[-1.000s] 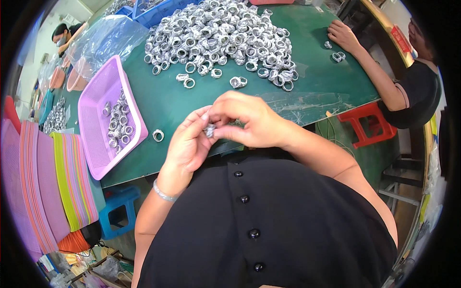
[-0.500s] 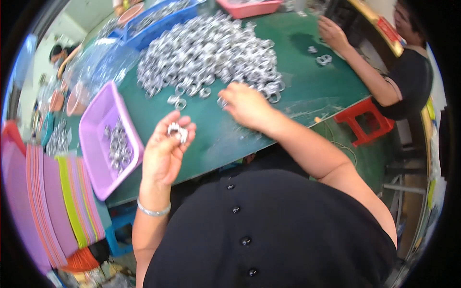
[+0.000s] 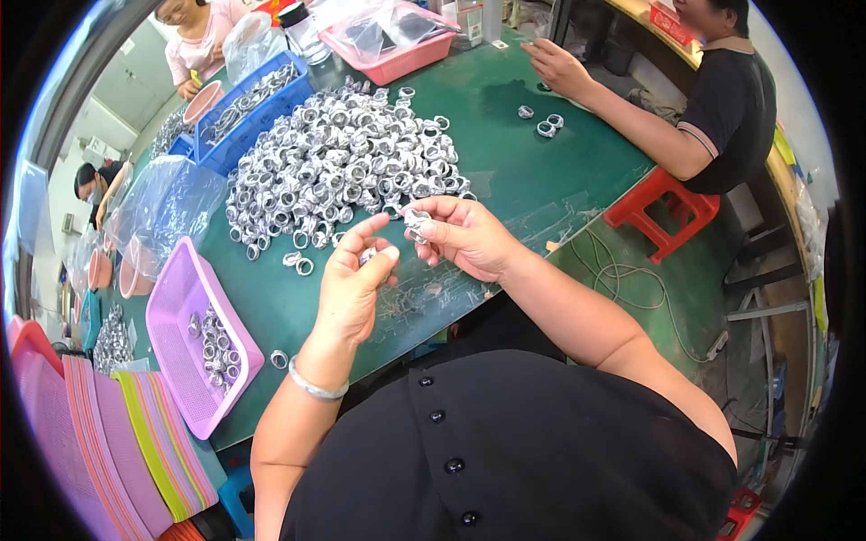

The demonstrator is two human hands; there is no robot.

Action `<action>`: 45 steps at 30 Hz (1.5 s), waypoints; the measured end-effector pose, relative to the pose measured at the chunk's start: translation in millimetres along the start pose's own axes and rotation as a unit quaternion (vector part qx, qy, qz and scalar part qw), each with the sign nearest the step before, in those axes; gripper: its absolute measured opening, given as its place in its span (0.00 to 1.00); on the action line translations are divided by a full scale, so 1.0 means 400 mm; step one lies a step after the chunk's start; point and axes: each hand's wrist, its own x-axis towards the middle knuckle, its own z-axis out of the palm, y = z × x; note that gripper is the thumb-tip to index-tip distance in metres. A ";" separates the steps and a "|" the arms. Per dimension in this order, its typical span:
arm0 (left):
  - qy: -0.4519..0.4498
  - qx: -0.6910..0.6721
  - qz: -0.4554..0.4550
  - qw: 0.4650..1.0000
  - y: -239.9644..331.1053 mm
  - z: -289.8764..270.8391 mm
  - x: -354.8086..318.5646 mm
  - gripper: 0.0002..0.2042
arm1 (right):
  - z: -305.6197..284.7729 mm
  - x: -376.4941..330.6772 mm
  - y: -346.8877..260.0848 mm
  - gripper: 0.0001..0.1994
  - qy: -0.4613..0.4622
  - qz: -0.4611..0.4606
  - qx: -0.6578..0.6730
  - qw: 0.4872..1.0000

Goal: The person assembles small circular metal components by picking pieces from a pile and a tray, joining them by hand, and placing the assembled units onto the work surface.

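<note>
Near the middle of the frame, the right hand (image 3: 465,239) pinches a silver ring (image 3: 417,225) between thumb and fingertips, raised over the table (image 3: 519,194), while the left hand (image 3: 356,279), just to its left, has its thumb and fingers closed on another silvery piece (image 3: 367,256), mostly hidden by them. The step in hand looks like close handling of single rings, one per hand, with the two hands near each other but apart. Beyond them, at upper centre, lies a large heap of rings (image 3: 338,167); at lower left, a purple basket (image 3: 169,311) holds a smaller batch, with one loose ring (image 3: 279,360) just beside it on the table. The next move seems to call for a light fingertip grip, turning the right hand's ring without dropping it, and keeping the left hand's piece secure meanwhile.
</note>
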 end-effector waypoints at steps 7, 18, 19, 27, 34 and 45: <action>-0.108 0.288 0.273 0.912 -0.004 0.044 0.077 0.15 | -0.019 -0.031 -0.037 0.12 -0.031 0.014 0.091 0.995; -0.148 0.204 0.144 0.957 -0.011 0.136 0.137 0.05 | -0.109 -0.069 -0.077 0.13 -0.013 -0.005 0.127 0.992; -0.139 0.173 0.122 0.967 -0.012 0.147 0.138 0.04 | -0.121 -0.071 -0.081 0.14 -0.003 -0.003 0.128 0.992; -0.122 0.088 0.005 0.989 -0.038 0.145 0.174 0.05 | -0.186 -0.076 -0.101 0.14 0.103 -0.001 -0.093 0.990; -0.104 -0.016 -0.091 0.990 -0.031 0.182 0.192 0.05 | -0.216 -0.073 -0.140 0.17 0.119 -0.142 -0.740 0.647; -0.160 -0.031 -0.094 0.982 -0.017 0.280 0.282 0.04 | -0.258 -0.057 -0.251 0.10 0.115 -0.241 -0.473 0.840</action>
